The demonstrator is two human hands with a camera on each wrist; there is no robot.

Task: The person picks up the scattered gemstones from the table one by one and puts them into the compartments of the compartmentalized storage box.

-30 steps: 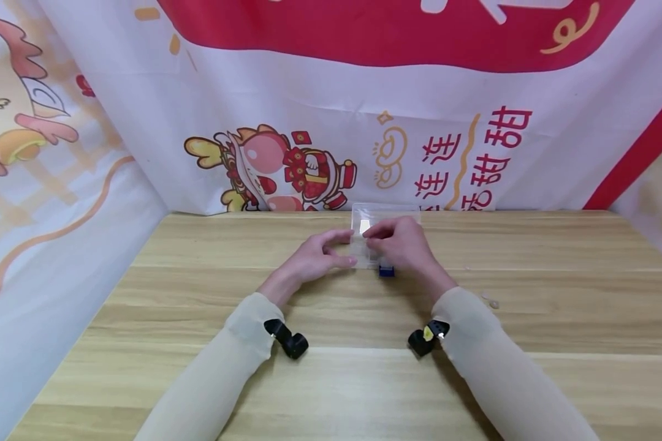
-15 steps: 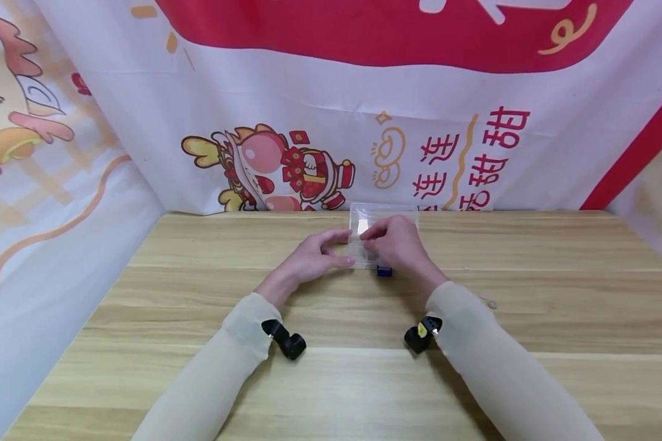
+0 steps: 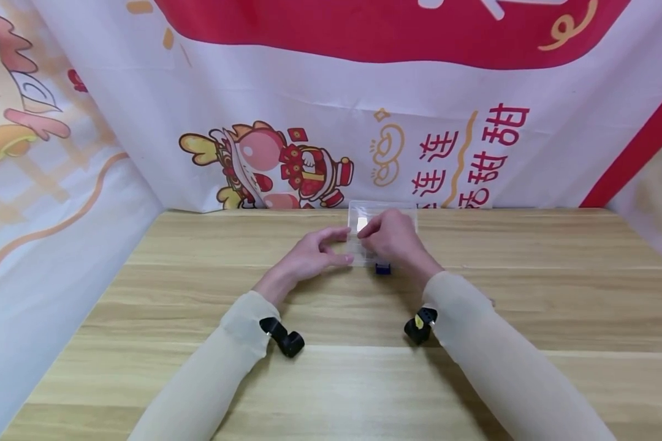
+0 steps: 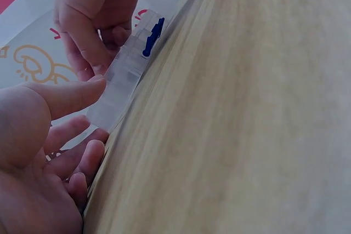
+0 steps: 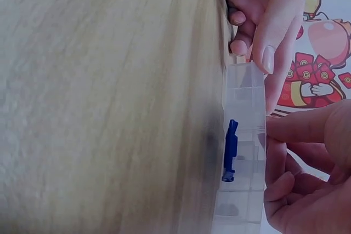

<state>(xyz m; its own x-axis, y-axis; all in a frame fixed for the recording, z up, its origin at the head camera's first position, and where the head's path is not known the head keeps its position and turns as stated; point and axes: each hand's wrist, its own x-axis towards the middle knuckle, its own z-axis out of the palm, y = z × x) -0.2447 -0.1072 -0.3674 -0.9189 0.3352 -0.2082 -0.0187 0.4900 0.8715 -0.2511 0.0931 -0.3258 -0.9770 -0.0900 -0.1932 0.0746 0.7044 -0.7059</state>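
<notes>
A clear plastic compartment box [image 3: 355, 252] lies at the table's back edge, its clear lid [image 3: 383, 205] raised against the backdrop. On its front is a blue latch-like piece [image 5: 231, 150]. My left hand [image 3: 309, 254] holds the box's left end, thumb near the front corner and fingers farther back; the thumb [image 4: 82, 94] rests on the rim. Over the compartments, my right hand [image 3: 394, 236] has thumb and index drawn together at the rim. Whatever lies between those fingertips is hidden. Through the front wall a dark blurred shape [image 5: 227, 209] shows in one compartment.
The wooden table [image 3: 336, 392] extends toward me and to both sides. A printed cloth backdrop [image 3: 287, 79] stands right behind the box. A tiny object [image 3: 493, 302] peeks out beside my right sleeve, too small to identify.
The right forearm has shifted slightly left, and its sleeve now covers most of the tiny object on the table. The right fingertips stay over the box. The left hand keeps its place on the box.
</notes>
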